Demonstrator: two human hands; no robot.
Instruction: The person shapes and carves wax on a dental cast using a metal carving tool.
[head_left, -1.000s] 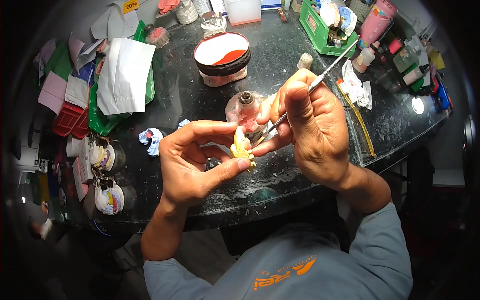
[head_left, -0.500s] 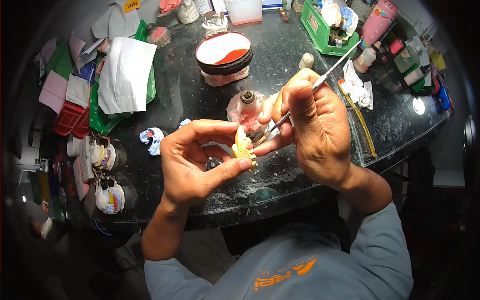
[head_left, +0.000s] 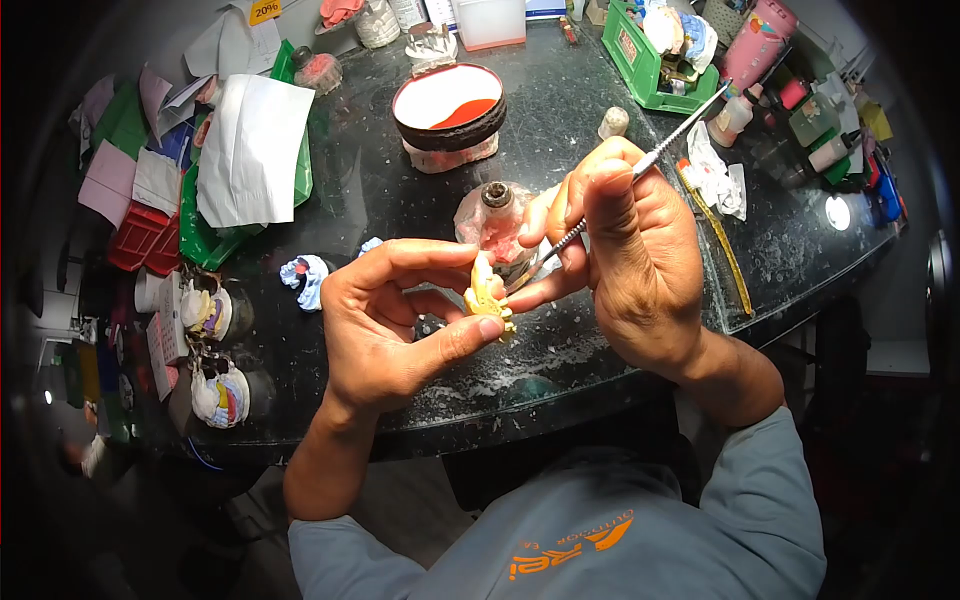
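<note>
A small yellow dental cast (head_left: 487, 301) is pinched between the thumb and fingers of my left hand (head_left: 385, 330). In my right hand (head_left: 645, 255) is a slim metal wax carver (head_left: 572, 236) with a knurled handle, gripped like a pen. The carver's lower tip is close to the right side of the cast; whether they touch I cannot tell. One finger of my right hand reaches to the cast's edge. Just behind the hands stands a glass spirit burner (head_left: 495, 198) with a metal neck, partly covered by my right fingers.
Beyond the burner sits a round dish of red wax (head_left: 448, 98). Blue moulded pieces (head_left: 303, 282) and articulated dental models (head_left: 219, 392) are at the left, near a green bin with paper (head_left: 252, 150). A green tray (head_left: 650, 75) and yellow strip (head_left: 722, 245) lie right.
The upper end of the carver has tilted very slightly in my right hand. My left hand and the cast stay where they were.
</note>
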